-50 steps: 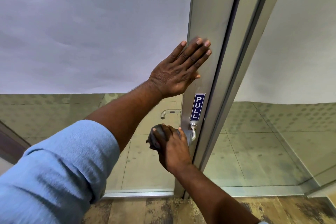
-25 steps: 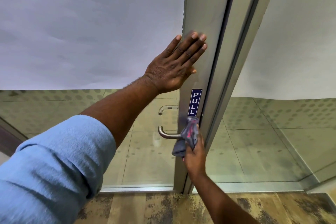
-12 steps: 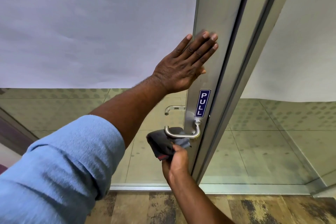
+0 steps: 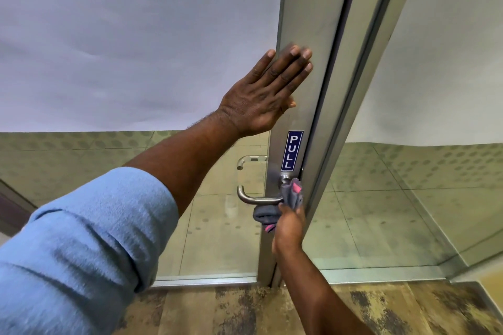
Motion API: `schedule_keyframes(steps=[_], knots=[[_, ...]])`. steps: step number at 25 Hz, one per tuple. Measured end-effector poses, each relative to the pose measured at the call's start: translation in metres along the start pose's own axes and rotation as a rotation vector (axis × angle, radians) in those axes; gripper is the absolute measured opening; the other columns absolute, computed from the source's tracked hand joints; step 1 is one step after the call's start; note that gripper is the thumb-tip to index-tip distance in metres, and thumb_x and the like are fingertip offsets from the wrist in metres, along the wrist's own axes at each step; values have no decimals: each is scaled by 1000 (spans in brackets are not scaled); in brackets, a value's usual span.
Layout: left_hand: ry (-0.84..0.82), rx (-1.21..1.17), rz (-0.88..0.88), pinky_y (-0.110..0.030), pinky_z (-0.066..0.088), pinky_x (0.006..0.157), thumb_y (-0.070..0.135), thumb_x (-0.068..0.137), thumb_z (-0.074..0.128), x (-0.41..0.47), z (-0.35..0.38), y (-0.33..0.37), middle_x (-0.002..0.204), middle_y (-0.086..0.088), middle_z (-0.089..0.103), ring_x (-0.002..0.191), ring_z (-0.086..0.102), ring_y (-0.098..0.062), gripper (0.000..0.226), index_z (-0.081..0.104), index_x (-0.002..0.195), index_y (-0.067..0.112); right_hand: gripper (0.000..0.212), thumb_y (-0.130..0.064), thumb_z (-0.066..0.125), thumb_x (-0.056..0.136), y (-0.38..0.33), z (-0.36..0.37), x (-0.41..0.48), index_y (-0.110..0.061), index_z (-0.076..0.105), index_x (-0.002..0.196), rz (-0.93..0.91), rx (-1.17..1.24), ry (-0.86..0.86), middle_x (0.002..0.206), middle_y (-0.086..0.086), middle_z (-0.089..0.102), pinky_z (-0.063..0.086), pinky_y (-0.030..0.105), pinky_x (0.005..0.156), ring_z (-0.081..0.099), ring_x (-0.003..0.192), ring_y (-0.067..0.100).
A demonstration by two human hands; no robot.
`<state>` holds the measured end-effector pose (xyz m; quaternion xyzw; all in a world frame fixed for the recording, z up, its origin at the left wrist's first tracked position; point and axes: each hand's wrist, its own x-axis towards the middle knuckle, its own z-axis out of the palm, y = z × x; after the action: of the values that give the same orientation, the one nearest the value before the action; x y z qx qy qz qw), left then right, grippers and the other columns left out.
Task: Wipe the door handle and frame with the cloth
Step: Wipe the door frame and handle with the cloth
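A silver lever door handle sticks out to the left from the metal door frame, just under a blue PULL sticker. My right hand grips a grey cloth with pink trim and presses it against the handle's base where it meets the frame. Part of the cloth hangs below the lever. My left hand lies flat with fingers spread on the frame above the sticker, holding nothing.
Frosted glass fills the door's upper part, clear glass below shows a tiled floor beyond. A second handle shows through the glass on the far side. A fixed glass panel stands to the right. Patterned flooring lies underfoot.
My right hand has slid the cloth from under the lever's left part to the handle's base at the frame. My left hand stays flat on the frame.
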<state>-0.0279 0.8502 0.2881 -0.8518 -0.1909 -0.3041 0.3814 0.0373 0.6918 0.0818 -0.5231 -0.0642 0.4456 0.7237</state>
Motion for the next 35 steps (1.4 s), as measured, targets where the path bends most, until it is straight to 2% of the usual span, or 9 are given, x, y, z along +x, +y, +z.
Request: schedule_keyframes(steps=[1, 3, 4, 6, 10, 16, 22, 31, 35], knots=[[-2, -2, -2, -46, 6, 129, 41, 112, 25, 0, 0, 1, 171, -16, 23, 159, 21, -33, 62, 20, 165, 8, 38, 3, 45, 102, -6, -1, 2, -19, 57, 130, -38, -158, -67, 75, 2, 77, 55, 21, 53, 74, 62, 12], [-9, -7, -2, -46, 5, 129, 41, 113, 22, -1, 0, 0, 172, -16, 22, 159, 20, -33, 62, 18, 165, 8, 54, -2, 51, 101, -8, -7, 6, -19, 40, 152, -220, -621, -94, 124, 4, 71, 57, 32, 87, 69, 110, 18], [-9, -9, 1, -46, 5, 129, 41, 113, 21, -1, 0, 0, 172, -16, 22, 159, 19, -33, 62, 18, 165, 8, 64, -4, 54, 100, -5, -13, 5, -22, 32, 157, -349, -881, -93, 151, 4, 50, 51, 39, 104, 52, 134, 22], [-9, -8, 6, -46, 5, 129, 41, 113, 18, 0, -1, 0, 172, -17, 23, 159, 20, -33, 62, 19, 165, 8, 80, -5, 58, 97, 4, -20, -2, -30, 17, 161, -537, -1160, -133, 171, -2, 11, 34, 43, 120, 16, 155, 23], [-18, -16, 7, -46, 6, 129, 41, 113, 18, 1, -3, 1, 171, -17, 23, 159, 21, -33, 62, 20, 165, 8, 93, -10, 63, 93, 23, -32, -7, -37, 3, 160, -790, -1346, -197, 170, -7, -8, 6, 46, 126, -11, 157, 19], [-22, -22, 6, -47, 10, 129, 41, 112, 21, 0, -4, 0, 171, -17, 24, 159, 22, -33, 62, 22, 164, 7, 106, -16, 69, 71, 40, -12, -8, -38, 16, 159, -954, -1625, -300, 169, -1, 15, -1, 58, 122, -1, 157, 26], [-3, 14, 19, -45, 8, 128, 41, 112, 21, 0, -4, 0, 170, -16, 28, 157, 26, -33, 61, 25, 163, 7, 100, -9, 75, 63, 37, 26, -4, -41, 33, 148, -1020, -1654, -387, 158, 3, 30, -11, 53, 122, 21, 150, 32], [-29, 2, 0, -47, 8, 129, 40, 113, 25, -1, -4, 0, 171, -17, 23, 159, 22, -34, 61, 21, 164, 8, 95, -13, 66, 70, 32, -16, 8, -40, 30, 154, -1130, -1756, -575, 170, -5, 9, -4, 58, 123, 2, 157, 26], [-30, 10, 3, -47, 8, 129, 41, 113, 22, 1, -4, 0, 172, -16, 23, 159, 21, -33, 62, 20, 165, 8, 91, -18, 66, 77, 19, -44, 20, -44, 24, 154, -1017, -1652, -496, 169, -8, 11, 6, 60, 123, 0, 157, 22]])
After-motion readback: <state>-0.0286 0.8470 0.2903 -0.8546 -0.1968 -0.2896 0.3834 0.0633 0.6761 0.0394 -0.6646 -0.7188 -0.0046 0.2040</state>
